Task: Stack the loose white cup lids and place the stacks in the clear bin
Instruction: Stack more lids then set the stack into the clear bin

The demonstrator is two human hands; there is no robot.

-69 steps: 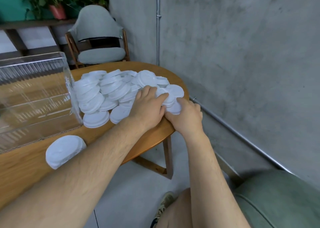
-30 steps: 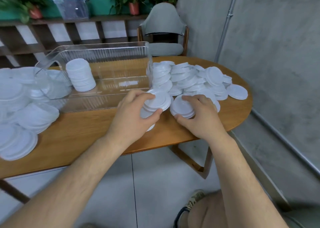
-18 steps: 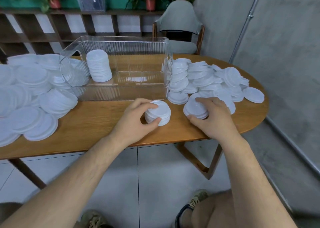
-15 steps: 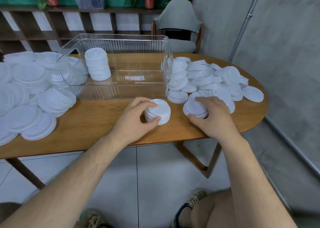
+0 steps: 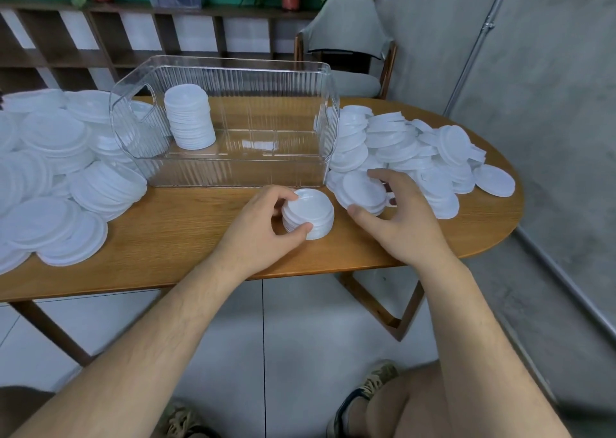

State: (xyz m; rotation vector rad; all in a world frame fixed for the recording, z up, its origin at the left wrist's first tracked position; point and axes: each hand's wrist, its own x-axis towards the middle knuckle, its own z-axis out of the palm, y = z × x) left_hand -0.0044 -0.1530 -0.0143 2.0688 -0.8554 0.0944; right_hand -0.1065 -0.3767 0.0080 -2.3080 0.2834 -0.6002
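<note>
Short stack: a few white cup lids nested squarely, standing on the desk just in front of the clear bin and outside it.
Look of the lids: thin, round, milky-white plastic with a raised rim. The top one shows a faint moulded mark.
Left grip: thumb and fingers curl round the sides of the short stack, pinching it.
Right grip: thumb below and fingers above close round a tilted handful of lids, at the near edge of the right heap and just beside the short stack.
Done: one tall stack stands upright inside the bin at its left end. The rest of the bin floor is bare.
Left to do: a right heap and a larger left heap of loose lids flank the bin.
Progress: early, by my judgement, with far more lids loose than binned.
</note>
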